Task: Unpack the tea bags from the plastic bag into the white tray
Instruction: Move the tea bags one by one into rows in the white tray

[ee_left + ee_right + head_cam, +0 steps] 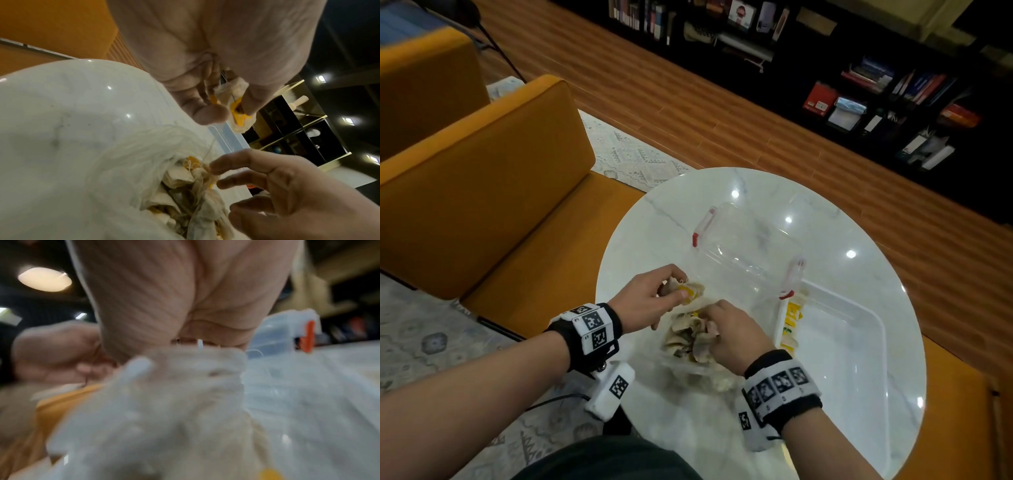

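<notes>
A clear plastic bag (688,366) of tea bags (686,337) lies on the table in front of me. My left hand (674,291) is just above the bag's mouth and pinches one tea bag (236,104) with a yellow tag between thumb and fingers. My right hand (709,323) reaches into the bag (133,162), its curled fingertips (214,168) on the tangled tea bags (185,177) and strings. The white tray (873,329) stands to the right, with several tea bags (791,320) lined along its left wall. The right wrist view is blurred, with the bag (164,402) hiding the fingertips.
A clear lid (746,246) with red clips (695,239) lies behind the bag, touching the tray's far left corner. All of it sits on a round white marble table (654,219). An orange sofa (500,192) is on the left and dark bookshelves (876,85) stand beyond.
</notes>
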The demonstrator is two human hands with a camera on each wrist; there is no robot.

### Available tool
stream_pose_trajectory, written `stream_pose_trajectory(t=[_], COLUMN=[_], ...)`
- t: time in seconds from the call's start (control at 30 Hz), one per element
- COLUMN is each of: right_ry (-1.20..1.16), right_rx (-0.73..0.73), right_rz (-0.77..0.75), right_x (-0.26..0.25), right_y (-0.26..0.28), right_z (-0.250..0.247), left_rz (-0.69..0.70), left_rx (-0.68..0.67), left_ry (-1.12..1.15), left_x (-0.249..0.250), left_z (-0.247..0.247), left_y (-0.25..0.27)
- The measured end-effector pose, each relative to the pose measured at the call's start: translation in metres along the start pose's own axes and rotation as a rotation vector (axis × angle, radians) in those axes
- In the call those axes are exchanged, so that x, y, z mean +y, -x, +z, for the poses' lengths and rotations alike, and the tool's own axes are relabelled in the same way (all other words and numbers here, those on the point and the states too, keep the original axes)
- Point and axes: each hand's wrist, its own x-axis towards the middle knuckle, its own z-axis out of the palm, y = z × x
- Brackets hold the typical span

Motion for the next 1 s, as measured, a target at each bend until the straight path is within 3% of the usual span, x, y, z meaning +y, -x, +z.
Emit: stream_pose_trajectory(t=[0.23,0.57,0.7,0.87,1.0], right_ry=[0.325,0.21,-0.085,-0.595,-0.892], right_rx=[-0.018,0.078,0.198,0.429,0.517], right_rz=[-0.081,0.044,0.042,-0.062,-0.147], right_x=[-0.009,-0.001,0.006,0.007,0.003], right_y=[-0.016,-0.015,0.006,0.048,0.07], right_z=[0.02,0.009,-0.007,-0.025,-0.037], left_rz=[-0.068,-0.108,-0.153,-0.232,-0.253], left_rx=[-0.037,-0.085,-0.07,-0.109,-0.163], left_ry=[0.074,0.217,0.26,0.257,0.292], left_x=[0.001,0.005,0.007,0.014,0.023], left_z=[-0.006,-0.003,0.002,0.009,0.026], left_y=[0.008,0.013,0.012,0.008,0.005])
